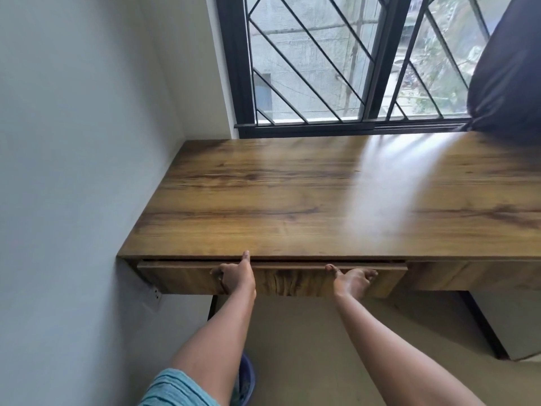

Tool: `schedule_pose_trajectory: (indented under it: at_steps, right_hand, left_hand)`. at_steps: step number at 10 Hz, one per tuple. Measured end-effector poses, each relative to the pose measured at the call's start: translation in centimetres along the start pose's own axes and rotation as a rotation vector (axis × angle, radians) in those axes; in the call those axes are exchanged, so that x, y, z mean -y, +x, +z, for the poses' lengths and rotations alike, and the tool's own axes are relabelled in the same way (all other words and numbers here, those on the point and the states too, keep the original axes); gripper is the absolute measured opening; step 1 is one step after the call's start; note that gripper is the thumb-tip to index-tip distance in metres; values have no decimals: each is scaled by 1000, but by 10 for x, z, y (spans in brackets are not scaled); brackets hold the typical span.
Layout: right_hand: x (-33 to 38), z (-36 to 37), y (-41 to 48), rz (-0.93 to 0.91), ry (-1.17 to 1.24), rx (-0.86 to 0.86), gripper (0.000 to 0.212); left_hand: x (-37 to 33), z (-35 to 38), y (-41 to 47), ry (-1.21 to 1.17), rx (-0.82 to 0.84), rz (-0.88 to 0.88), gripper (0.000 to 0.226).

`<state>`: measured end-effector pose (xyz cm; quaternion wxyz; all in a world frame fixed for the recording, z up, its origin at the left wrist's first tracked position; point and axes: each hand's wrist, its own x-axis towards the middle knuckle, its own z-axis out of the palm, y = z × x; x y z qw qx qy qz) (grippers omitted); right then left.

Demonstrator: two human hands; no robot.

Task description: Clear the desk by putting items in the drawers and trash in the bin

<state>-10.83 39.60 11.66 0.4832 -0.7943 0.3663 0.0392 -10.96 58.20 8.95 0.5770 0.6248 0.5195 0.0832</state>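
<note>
A wooden desk (307, 194) stands under a window, and I see nothing lying on its top. Its left drawer (181, 278) sticks out a narrow gap from the desk front. My left hand (235, 273) lies flat against the drawer front, thumb up on the desk edge, fingers curled at the panel. My right hand (352, 278) presses on the same drawer front further right, fingers spread along its top edge. A second drawer front (468, 275) at the right sits flush. The rim of a blue bin (247, 379) shows on the floor behind my left forearm.
A white wall (73, 171) closes the desk's left side, with a wall socket (157, 295) just below the drawer. A barred window (336, 63) runs along the back. A dark curtain (509, 68) hangs onto the desk's far right corner. Black desk legs (480, 323) stand underneath.
</note>
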Motion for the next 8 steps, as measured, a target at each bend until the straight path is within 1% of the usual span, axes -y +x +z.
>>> schedule_pose_trajectory:
  at_steps: [1,2,3,4,5,6,7,8]
  right_hand:
    - [2,-2,4,10,-78,52,95]
    - [1,-3,7,-11,-195,113,95]
    - [-4,0,8,-110,-352,68,109]
    - [-9,-5,15,-447,-698,64,102]
    - [-12,-8,34,-726,-901,171,81]
    - [-9,-17,50,-891,-1017,235,76]
    - [3,-29,58,-987,-1034,306,73]
    - [15,-33,78,-1059,-976,395,66]
  left_hand:
    - [-3,2,4,-29,1,-24,94]
    - [-5,5,8,-50,16,-55,86]
    - [-7,11,21,-33,58,-109,89]
    - [-19,15,11,11,76,-99,62]
    - [-25,26,-3,101,-53,-30,65]
    - [-31,43,-21,389,-132,124,78]
    - [-33,71,-52,685,-64,261,70]
    - [-33,108,-71,732,-6,441,63]
